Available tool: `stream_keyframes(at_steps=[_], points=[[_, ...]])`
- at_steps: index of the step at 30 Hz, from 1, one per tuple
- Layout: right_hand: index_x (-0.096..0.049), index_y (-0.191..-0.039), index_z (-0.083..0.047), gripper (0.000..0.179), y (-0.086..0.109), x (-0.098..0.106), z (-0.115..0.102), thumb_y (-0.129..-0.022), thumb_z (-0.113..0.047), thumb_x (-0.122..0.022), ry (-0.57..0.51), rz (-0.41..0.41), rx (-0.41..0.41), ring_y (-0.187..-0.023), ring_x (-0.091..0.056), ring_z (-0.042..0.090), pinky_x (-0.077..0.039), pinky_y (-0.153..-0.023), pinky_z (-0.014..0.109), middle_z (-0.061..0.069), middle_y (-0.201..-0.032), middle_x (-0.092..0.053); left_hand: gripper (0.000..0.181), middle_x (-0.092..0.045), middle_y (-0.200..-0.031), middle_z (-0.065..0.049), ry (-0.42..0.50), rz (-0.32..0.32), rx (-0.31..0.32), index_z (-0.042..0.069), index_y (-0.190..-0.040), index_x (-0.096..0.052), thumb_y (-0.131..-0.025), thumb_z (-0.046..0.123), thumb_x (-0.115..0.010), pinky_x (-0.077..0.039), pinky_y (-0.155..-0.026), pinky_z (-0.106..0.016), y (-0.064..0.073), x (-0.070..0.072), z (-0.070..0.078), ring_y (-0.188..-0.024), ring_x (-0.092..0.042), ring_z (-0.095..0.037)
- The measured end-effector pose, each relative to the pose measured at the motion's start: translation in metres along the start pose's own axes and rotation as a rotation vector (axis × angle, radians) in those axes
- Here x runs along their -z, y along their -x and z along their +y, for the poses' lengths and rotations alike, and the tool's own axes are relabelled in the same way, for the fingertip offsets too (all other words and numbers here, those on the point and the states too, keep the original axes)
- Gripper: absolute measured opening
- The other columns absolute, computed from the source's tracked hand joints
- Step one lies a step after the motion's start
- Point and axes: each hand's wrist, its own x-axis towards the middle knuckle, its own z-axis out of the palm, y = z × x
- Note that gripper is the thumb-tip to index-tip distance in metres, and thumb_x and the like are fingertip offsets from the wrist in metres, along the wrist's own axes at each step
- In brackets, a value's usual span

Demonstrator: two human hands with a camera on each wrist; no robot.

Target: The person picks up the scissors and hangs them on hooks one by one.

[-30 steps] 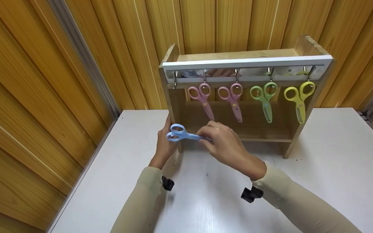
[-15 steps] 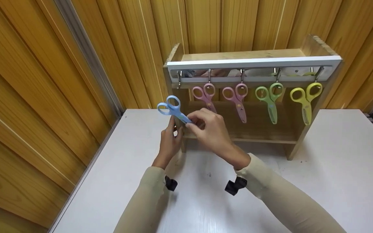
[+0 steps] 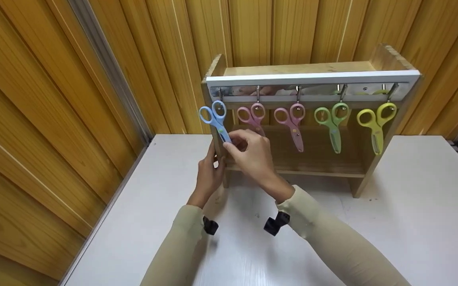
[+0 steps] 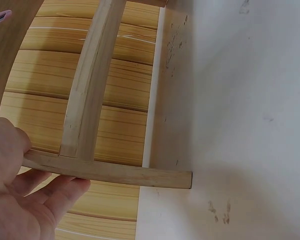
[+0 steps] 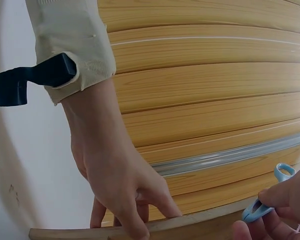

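Blue scissors (image 3: 215, 119) are pinched near the blade tip between the thumb and fingers of my right hand (image 3: 254, 157), handles up. Their right finger loop lies at the leftmost hook (image 3: 220, 94) of the rack; I cannot tell whether the hook passes through it. My left hand (image 3: 207, 176) grips the left side panel of the wooden rack (image 4: 115, 172), thumb on one face and fingers on the other. On the other hooks hang two pink scissors (image 3: 291, 119), green scissors (image 3: 333, 129) and yellow scissors (image 3: 376, 127). My right hand partly covers the nearest pink pair.
The rack stands on a white table (image 3: 133, 222) against a wood-panelled wall (image 3: 165, 71). Its metal hook strip (image 3: 316, 89) runs along the top front. A lower shelf edge (image 3: 320, 173) crosses between the side panels.
My right hand has moved left and turned the blue scissors from lying sideways to handles up, bringing them to the leftmost hook. My left hand stays at the side panel.
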Motion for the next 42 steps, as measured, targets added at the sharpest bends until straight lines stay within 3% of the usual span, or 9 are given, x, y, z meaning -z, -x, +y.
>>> stream_keyframes(at_steps=[11,22,42], points=[[-0.078,-0.102,-0.002,0.014,0.004,-0.004,0.008,-0.091,-0.010,-0.079,0.046,0.006,-0.045,-0.074,-0.064,0.015,-0.056,-0.067,0.029,0.005,-0.086,-0.072,0.067,-0.060,-0.142,-0.019,-0.003,-0.003,0.020,0.005,-0.161,-0.026,-0.102,-0.001,-0.057,-0.059,-0.098,-0.042,0.000,-0.001,0.000,-0.119,-0.067,-0.032],[-0.077,-0.098,-0.004,0.011,0.009,-0.007,0.013,-0.089,-0.009,-0.080,0.065,0.066,0.016,-0.072,-0.064,0.012,-0.055,-0.065,0.027,0.003,-0.083,-0.070,0.062,-0.059,-0.142,-0.021,0.021,0.014,-0.026,-0.002,-0.158,-0.030,-0.102,-0.001,-0.057,-0.060,-0.097,-0.040,-0.002,-0.002,-0.001,-0.120,-0.066,-0.032],[-0.072,-0.103,-0.002,0.016,0.016,-0.028,0.031,-0.087,-0.002,-0.077,0.071,0.167,0.051,-0.075,-0.069,0.019,-0.061,-0.067,0.031,0.007,-0.087,-0.071,0.063,-0.058,-0.145,-0.019,0.023,-0.003,0.036,0.000,-0.159,-0.029,-0.103,0.001,-0.056,-0.058,-0.099,-0.038,-0.002,-0.002,-0.001,-0.125,-0.064,-0.030]])
